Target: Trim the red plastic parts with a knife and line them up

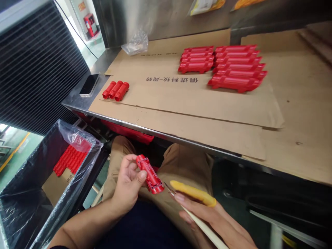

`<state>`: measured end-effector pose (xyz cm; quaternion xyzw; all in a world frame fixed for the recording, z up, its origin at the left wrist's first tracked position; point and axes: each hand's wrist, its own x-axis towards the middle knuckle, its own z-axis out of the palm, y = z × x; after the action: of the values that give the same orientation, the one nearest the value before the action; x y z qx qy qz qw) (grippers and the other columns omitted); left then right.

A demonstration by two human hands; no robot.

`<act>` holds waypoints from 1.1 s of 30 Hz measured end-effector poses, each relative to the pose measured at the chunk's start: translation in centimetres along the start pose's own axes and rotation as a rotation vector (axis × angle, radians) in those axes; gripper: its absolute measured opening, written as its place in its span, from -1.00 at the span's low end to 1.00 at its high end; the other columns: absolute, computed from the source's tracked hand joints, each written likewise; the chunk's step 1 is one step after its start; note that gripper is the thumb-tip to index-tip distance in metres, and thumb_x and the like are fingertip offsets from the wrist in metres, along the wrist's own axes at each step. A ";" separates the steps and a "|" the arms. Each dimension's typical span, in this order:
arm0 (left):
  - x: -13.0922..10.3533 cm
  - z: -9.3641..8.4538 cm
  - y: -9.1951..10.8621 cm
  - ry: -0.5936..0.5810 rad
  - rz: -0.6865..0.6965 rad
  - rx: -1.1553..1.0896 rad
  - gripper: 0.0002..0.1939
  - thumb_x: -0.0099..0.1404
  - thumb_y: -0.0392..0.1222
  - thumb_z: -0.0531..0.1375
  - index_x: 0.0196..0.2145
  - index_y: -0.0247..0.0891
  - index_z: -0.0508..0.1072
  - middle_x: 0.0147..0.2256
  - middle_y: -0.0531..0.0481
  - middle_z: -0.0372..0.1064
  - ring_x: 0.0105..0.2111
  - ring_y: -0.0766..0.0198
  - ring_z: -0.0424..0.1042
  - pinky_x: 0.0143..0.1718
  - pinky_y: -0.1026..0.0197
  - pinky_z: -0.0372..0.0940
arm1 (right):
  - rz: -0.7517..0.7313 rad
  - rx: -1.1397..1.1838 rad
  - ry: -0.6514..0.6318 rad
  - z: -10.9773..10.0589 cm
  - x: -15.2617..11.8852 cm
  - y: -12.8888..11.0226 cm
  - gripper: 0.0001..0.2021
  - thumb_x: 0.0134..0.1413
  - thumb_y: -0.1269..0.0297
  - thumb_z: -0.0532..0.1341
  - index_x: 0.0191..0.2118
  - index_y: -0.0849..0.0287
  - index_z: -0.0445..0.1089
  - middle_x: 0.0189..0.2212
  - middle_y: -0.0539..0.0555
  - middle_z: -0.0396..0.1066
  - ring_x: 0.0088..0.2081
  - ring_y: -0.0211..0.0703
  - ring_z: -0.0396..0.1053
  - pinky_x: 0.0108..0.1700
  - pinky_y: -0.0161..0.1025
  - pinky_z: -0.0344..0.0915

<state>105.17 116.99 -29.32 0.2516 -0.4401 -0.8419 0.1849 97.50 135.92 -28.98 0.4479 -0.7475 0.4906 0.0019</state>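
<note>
Cardboard-covered workbench, lined bin near left. Our left hand, palm up over the lap, fingers closed round one red plastic part. Our right hand, yellow-sleeved forefinger extended, pinches a thin blade tool just beside the part. Three red cylinders far left, two stacks far right.

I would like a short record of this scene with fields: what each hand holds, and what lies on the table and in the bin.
left hand: left hand holds one red plastic part above the lap
right hand: right hand holds a thin blade tool; a yellow finger cover is on one finger
table: cardboard sheet, three red tubes, two stacks of red parts, a phone, a plastic bag
bin: lined bin with red parts in rows
</note>
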 end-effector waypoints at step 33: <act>-0.9 0.1 -0.8 0.037 0.203 0.055 -0.62 0.20 -0.06 0.45 -0.16 -0.12 0.35 -0.32 0.06 0.45 -0.37 0.32 0.44 -0.31 0.26 0.39 | -0.071 -0.075 0.021 0.8 -0.9 -0.7 -0.63 0.23 0.54 0.23 0.13 0.17 0.43 -0.02 0.11 0.59 -0.04 -0.09 0.60 0.11 -0.31 0.52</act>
<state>105.75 118.02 -29.70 0.2261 -0.4828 -0.8018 0.2702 98.90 135.87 -29.28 0.4689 -0.7488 0.4664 0.0439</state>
